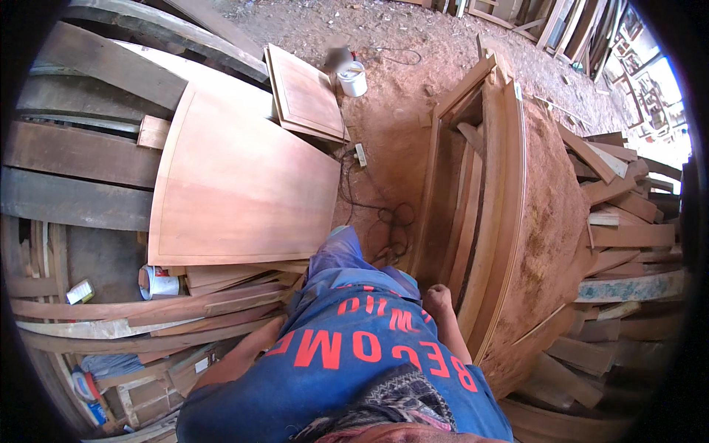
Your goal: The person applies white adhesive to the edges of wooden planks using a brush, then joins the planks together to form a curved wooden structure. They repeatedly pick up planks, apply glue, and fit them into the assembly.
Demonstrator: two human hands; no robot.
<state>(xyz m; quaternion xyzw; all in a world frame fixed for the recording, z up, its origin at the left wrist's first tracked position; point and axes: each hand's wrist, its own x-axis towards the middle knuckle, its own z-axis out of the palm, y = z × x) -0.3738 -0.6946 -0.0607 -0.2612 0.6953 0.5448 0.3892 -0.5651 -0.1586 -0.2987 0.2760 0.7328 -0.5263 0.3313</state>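
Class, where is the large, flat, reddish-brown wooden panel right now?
The large panel lies left of centre in the head view, beside dark wooden planks and below the smaller brown wooden panels.

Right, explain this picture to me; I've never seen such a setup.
There is no machine here, only a person with bare hands, whose own blue shirt fills the bottom. One wide camera worn on the head looks down, so straight edges bend. To the left, a large wooden panel lies over boards, with smaller panels beyond it and a white bucket on the dusty floor. The right hand is curled beside a long wooden frame; I can't tell whether it holds anything. The left hand can't be made out; only the left forearm shows.
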